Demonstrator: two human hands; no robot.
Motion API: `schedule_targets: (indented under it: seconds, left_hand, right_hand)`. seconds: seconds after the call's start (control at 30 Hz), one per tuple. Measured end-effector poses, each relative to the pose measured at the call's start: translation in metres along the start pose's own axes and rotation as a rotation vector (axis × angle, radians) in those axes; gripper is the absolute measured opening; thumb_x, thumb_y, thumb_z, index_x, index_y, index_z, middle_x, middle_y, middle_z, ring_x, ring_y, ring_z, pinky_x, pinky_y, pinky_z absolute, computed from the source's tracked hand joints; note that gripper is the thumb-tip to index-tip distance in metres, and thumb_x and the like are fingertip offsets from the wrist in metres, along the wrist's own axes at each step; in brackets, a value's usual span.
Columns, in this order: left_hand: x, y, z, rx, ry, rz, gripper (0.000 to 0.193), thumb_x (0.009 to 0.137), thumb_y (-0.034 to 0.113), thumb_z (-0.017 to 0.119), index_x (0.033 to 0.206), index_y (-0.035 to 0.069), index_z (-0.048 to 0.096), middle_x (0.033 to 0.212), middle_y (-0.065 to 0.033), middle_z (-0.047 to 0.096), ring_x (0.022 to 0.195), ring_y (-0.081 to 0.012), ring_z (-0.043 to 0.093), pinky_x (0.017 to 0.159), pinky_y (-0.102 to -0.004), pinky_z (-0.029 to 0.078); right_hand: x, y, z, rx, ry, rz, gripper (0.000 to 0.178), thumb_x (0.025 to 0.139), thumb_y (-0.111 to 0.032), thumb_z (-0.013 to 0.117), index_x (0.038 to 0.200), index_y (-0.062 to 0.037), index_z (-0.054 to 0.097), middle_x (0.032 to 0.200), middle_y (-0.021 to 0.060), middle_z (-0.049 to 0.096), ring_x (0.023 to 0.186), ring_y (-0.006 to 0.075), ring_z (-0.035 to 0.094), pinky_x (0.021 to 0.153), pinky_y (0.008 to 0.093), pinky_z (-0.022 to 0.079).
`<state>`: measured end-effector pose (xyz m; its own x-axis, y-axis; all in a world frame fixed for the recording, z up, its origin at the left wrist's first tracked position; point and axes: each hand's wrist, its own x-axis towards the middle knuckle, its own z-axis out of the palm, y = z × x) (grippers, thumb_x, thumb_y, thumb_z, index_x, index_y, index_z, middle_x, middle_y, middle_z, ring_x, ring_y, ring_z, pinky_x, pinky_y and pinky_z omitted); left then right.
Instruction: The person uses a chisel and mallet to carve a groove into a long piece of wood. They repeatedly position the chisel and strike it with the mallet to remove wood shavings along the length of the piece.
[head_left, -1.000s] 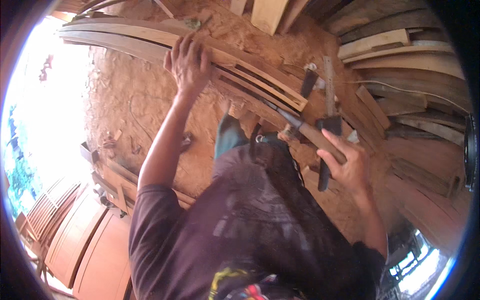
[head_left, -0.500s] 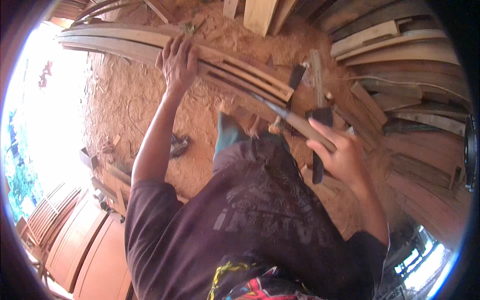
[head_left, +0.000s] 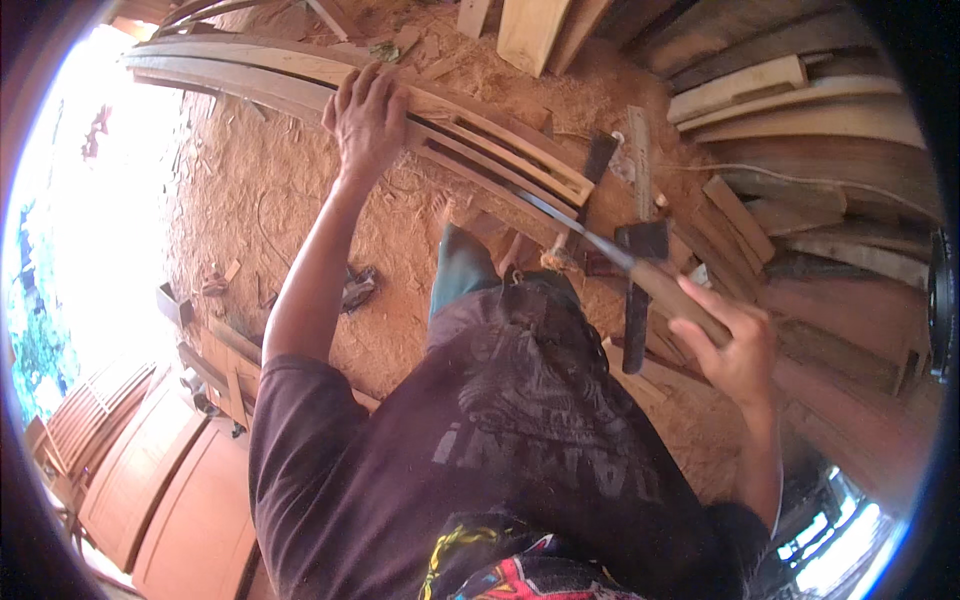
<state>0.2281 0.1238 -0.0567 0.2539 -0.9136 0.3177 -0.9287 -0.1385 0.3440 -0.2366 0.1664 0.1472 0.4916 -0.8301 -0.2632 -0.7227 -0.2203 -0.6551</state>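
Observation:
My left hand (head_left: 368, 120) is wrapped over two long wooden pieces (head_left: 240, 62) lying side by side, its fingers closed across their tops. Long narrow slots (head_left: 520, 155) are cut into the end of these pieces, to the right of that hand. My right hand (head_left: 735, 345) grips the wooden handle of a long chisel (head_left: 672, 293). The chisel slants up to the left, its thin metal blade reaching the near slot close to the end of the wood. The very tip of the blade is hard to make out there.
A dark T-shaped tool (head_left: 638, 300) lies below the chisel. Stacked boards (head_left: 810, 130) fill the right side. Wood shavings (head_left: 240, 190) cover the ground. Reddish curved panels (head_left: 200, 510) stand at lower left. My bare feet are beneath the wood.
My right hand has drawn back down and to the right with the chisel, and more of the blade shows. My left hand keeps its hold on the wood.

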Motion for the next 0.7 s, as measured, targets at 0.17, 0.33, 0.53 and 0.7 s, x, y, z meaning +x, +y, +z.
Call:
schedule_targets:
  seconds: [0.17,0.33,0.53,0.7]
  left_hand:
    - [0.004,0.007,0.010,-0.005,0.033,0.018,0.049,0.104,0.043,0.053,0.143,0.014,0.064,0.157,-0.0078,0.054,0.152,-0.0351,0.038,0.126,-0.0545,0.017]
    - [-0.005,0.030,0.004,-0.103,-0.019,0.041,0.061,0.099,0.041,0.068,0.151,0.012,0.056,0.160,-0.0166,0.050,0.151,-0.0385,0.042,0.124,-0.0553,0.025]
    - [-0.062,0.250,-0.030,-0.615,-0.645,0.633,0.086,0.076,0.039,0.088,0.151,0.015,0.053,0.128,-0.0190,0.072,0.113,-0.0410,0.070,0.097,-0.0530,0.055]
    - [-0.049,0.261,-0.033,-0.409,-0.871,0.714,0.053,0.075,0.035,0.081,0.122,0.014,0.069,0.086,-0.0142,0.076,0.083,-0.0392,0.076,0.075,-0.0506,0.061]
  right_hand:
    - [0.041,0.010,0.041,-0.153,0.094,-0.121,0.047,0.092,-0.038,0.081,0.129,-0.0089,0.076,0.098,0.0217,0.078,0.090,0.0411,0.076,0.078,0.0459,0.059]
    - [0.024,0.005,0.046,-0.042,0.184,-0.082,0.047,0.093,-0.038,0.081,0.130,-0.0098,0.076,0.105,0.0223,0.077,0.096,0.0390,0.076,0.085,0.0453,0.058]
    - [0.009,0.031,0.043,0.420,0.207,0.107,0.058,0.101,-0.040,0.074,0.141,0.0012,0.065,0.109,0.0128,0.077,0.106,0.0256,0.073,0.091,0.0388,0.056]
    - [-0.072,0.122,0.090,0.253,0.537,0.571,0.052,0.101,-0.040,0.074,0.132,-0.0005,0.065,0.130,0.0134,0.070,0.121,0.0259,0.066,0.100,0.0414,0.052]
